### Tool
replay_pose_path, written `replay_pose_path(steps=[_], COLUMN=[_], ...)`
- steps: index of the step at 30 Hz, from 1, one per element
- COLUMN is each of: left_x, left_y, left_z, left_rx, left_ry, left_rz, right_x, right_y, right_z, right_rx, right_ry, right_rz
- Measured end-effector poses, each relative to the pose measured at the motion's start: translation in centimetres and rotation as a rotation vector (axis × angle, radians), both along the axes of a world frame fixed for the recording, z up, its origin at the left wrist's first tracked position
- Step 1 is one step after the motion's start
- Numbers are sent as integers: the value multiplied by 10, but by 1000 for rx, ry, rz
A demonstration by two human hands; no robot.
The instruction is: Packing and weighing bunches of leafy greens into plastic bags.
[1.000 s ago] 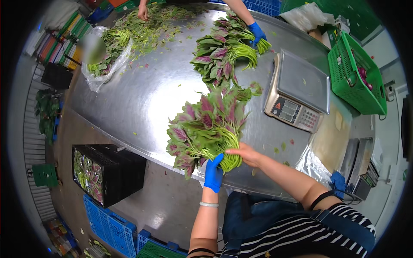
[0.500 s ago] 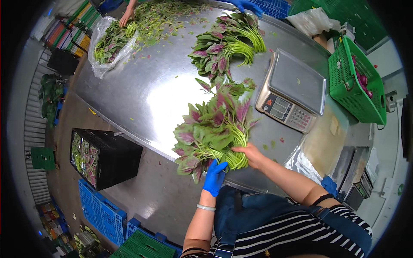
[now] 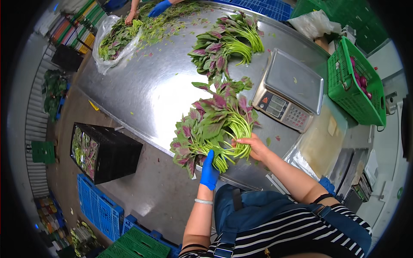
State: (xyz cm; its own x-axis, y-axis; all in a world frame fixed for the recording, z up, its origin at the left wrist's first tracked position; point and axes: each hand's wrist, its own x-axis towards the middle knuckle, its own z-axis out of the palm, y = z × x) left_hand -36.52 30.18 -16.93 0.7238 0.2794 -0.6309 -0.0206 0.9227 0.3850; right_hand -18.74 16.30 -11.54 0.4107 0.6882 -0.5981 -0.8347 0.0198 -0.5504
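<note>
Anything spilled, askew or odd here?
Loose leaf scraps litter the steel table outside the plastic bag, looking spilled; one pale fleck lies on the weighing scale. Oddly, the left hand is gloved but the right hand bare.

Fingers of the left grip (image 3: 209, 175) were mostly hidden behind the stems of the leafy bunch (image 3: 217, 118); fingertips of the right grip (image 3: 254, 147) were partly lost among the same stems. Of a co-worker, only the bare hand (image 3: 130, 18), the gloved hand (image 3: 159, 8) and short lengths of forearm showed, the rest being cut off by the upper edge. Purple vegetables (image 3: 361, 81) were partly concealed by the green basket (image 3: 342, 81). Key markings on the scale (image 3: 294, 77) were too small to read. The lower edge truncated the green crate (image 3: 137, 245).
</note>
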Motion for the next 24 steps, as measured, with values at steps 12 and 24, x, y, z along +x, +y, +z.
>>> replay_pose_path(steps=[12, 24], left_x=[-16, 3], left_y=[0, -2], left_z=[4, 14], left_rx=[180, 449], left_ry=[-61, 114], left_rz=[-210, -198], right_x=[-23, -44], right_y=[17, 17], right_z=[-19, -22], right_rx=[-213, -111], right_ry=[-602, -207], right_rz=[406, 228])
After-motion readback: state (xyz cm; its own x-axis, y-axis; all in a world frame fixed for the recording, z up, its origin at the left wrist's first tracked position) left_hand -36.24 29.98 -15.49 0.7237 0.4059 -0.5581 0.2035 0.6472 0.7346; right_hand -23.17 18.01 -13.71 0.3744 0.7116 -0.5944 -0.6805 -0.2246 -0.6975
